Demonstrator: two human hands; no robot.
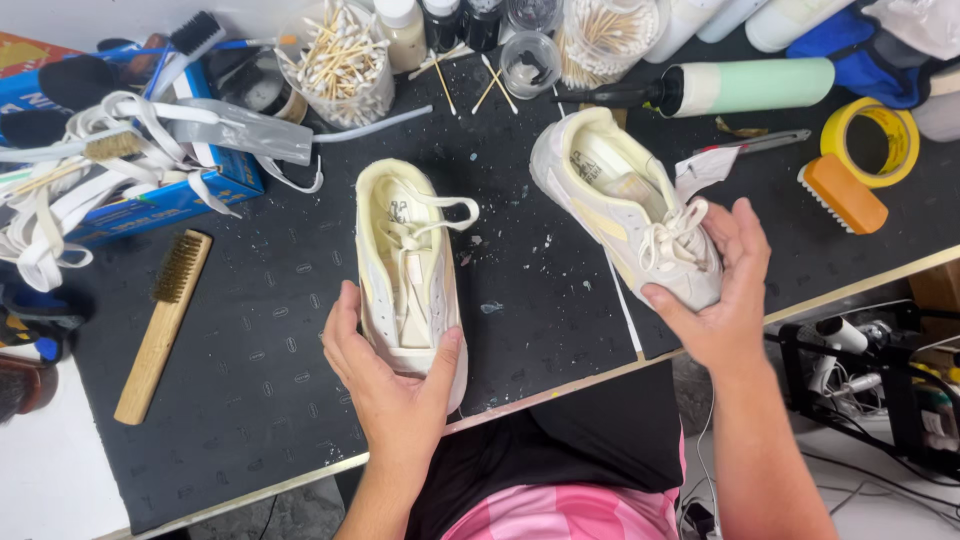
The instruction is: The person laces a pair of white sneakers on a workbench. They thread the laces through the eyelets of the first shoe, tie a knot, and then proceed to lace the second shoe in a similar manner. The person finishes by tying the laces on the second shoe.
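Black mat, wooden brush, tape roll
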